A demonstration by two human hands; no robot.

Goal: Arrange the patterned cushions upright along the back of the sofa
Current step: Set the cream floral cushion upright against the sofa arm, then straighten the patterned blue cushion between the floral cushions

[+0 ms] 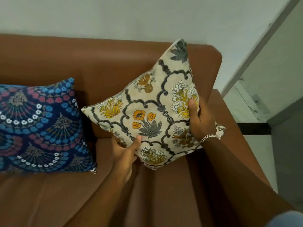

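Note:
A cream cushion with grey scrolls and yellow and orange flowers is held tilted like a diamond over the right end of the brown sofa. My left hand grips its lower left edge, thumb on the front. My right hand, with a silver bracelet at the wrist, grips its right edge. A dark blue cushion with red, blue and white flower arcs leans upright against the sofa back at the left.
The sofa's right armrest runs beside my right arm. A pale wall stands behind the sofa. Right of the sofa are a grey frame, pale floor and a black strip.

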